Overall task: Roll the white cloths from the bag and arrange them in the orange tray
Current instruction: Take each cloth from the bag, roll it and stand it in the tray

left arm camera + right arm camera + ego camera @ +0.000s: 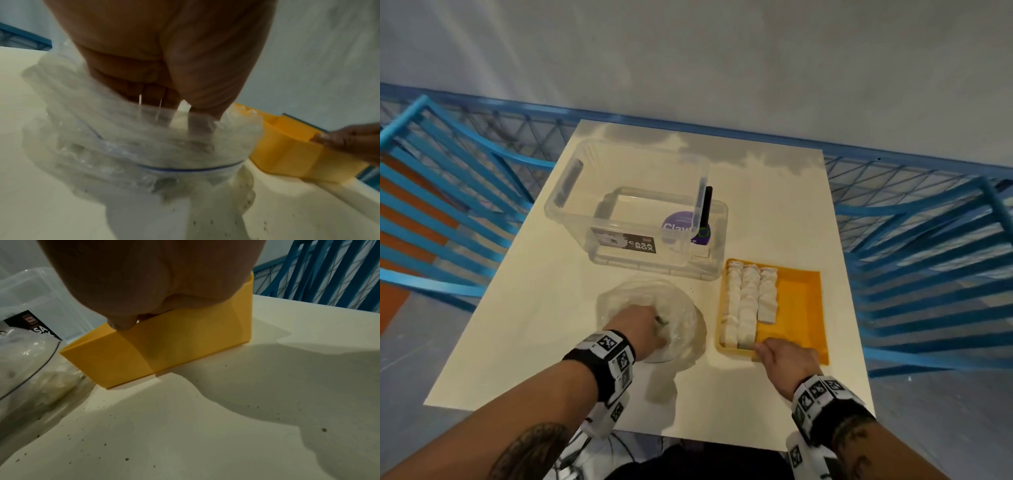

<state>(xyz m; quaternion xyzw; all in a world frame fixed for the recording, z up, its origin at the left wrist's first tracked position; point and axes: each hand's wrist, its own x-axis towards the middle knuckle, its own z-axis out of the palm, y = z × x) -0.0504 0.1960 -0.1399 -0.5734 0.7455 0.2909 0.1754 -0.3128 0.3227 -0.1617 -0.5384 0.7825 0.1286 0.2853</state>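
A staged recording corner, not a lived-in room, is indicated. A plain cream rectangular worktop (544,308) is set against a bare grey wall (722,51) and is enclosed by blue-painted metal mesh railing (893,178). Blue slatted chairs (448,192) are placed at either side. Black-and-white coded marker bands (609,359) are worn on both wrists. The exact kind of premises cannot be established.

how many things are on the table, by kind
rolled white cloths: 3
orange tray: 1
plastic bag: 1
clear storage box: 1
clear lid: 1
total: 7
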